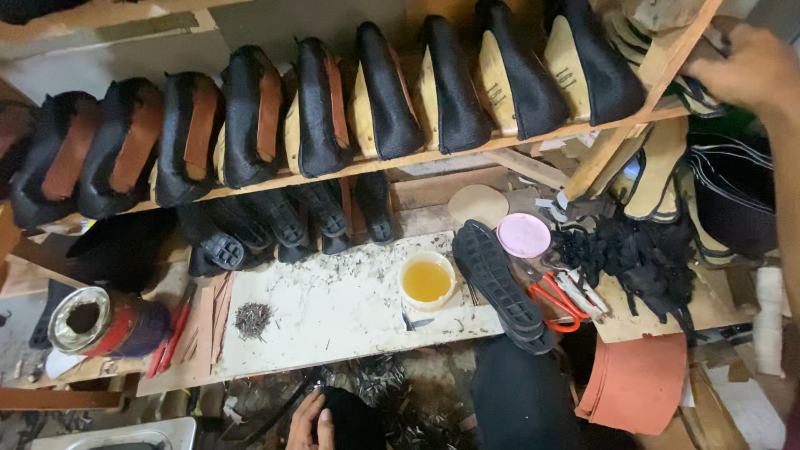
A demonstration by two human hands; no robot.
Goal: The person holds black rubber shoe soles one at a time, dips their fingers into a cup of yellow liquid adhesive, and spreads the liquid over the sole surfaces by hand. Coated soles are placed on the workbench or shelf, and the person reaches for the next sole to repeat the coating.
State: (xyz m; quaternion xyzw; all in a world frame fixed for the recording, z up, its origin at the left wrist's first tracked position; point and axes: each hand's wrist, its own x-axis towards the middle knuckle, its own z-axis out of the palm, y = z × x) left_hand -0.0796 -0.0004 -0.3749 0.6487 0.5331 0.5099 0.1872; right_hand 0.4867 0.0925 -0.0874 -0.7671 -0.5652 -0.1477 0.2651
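Observation:
My right hand [750,68] reaches to the top right, its fingers curled over a stack of soles and shoe parts [696,92] beside the slanted wooden post; its grip is hidden. At the bottom edge my left hand [308,423] holds a black shoe [354,421] low in front of the bench. Between the two, a row of several black shoe uppers on wooden lasts [375,100] leans on the wooden shelf [467,152].
On the stained white worktop [333,321] stand a cup of yellow glue [427,281], stacked black soles [500,279], a pink lid [523,235], red-handled scissors [557,302] and a small pile of tacks [252,318]. A tin can [83,321] lies left; orange sheets [633,383] hang right.

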